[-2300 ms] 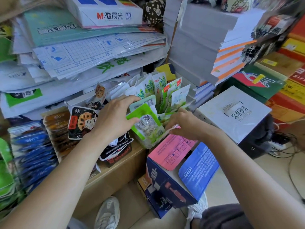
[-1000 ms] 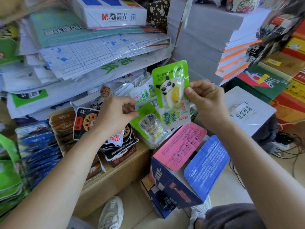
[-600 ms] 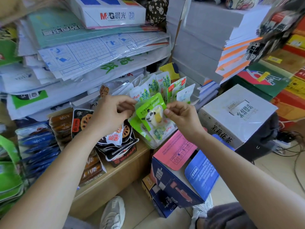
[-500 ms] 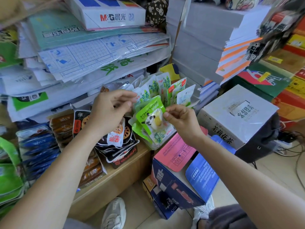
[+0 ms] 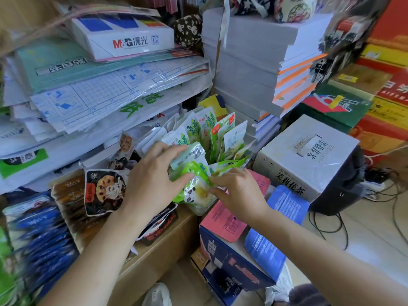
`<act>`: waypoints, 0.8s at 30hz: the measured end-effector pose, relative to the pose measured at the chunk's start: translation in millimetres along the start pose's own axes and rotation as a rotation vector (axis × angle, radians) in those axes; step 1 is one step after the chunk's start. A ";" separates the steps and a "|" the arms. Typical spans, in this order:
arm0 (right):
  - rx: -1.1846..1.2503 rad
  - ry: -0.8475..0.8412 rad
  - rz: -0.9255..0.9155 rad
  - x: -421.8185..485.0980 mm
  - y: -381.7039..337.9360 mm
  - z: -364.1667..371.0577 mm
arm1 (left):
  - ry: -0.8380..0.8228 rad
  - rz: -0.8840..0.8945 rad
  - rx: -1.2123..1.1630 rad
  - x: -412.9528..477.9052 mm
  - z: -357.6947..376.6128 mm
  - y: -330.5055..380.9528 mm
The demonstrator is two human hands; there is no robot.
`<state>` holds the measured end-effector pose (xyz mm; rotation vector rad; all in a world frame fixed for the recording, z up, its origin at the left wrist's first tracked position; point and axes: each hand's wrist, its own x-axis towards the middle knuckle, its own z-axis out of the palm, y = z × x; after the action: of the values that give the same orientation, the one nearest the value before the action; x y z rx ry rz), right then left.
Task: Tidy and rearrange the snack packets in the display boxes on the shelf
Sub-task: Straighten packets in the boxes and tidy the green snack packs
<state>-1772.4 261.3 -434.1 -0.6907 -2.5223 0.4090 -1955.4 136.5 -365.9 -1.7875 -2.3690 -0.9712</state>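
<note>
Setting: small shop, stationery plus snacks. Evidence: copy-paper box (image 5: 123, 38), stacked paper reams (image 5: 242, 62), wrapped sheet packs (image 5: 110, 89), rows of snack packets (image 5: 207, 131) on the shelf (image 5: 154, 250), sealed cartons (image 5: 309, 151) alongside

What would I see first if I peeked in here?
Right in the middle, the left hand and right hand grip a bright green panda packet in front of a row of standing snack packets. Above, on the left, a white M&G paper box lies on a messy heap of papers. Blue packets blur at the far left.
</note>
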 end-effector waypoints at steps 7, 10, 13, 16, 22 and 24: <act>0.084 -0.093 0.112 21.8 27.3 -27.7 | -0.062 -0.065 0.002 3.1 7.4 1.2; -0.004 -0.158 0.101 36.0 28.0 -27.3 | -0.064 -0.052 0.018 2.1 8.0 0.9; -0.081 -0.191 0.117 47.5 28.0 -21.9 | -0.055 -0.067 0.036 2.0 6.4 -0.8; -0.110 -0.197 0.139 55.0 28.8 -19.2 | -0.046 -0.075 0.046 1.0 6.0 -2.4; -0.032 -0.061 0.148 52.7 35.0 -23.3 | -0.058 -0.105 0.039 0.0 5.4 -11.5; 0.004 0.019 0.161 52.8 37.7 -30.5 | -0.073 -0.118 0.027 -0.1 3.6 -13.2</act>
<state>-1781.2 325.7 -403.9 -0.8961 -2.4558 0.4606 -1965.6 136.1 -374.9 -1.7203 -2.5448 -0.8945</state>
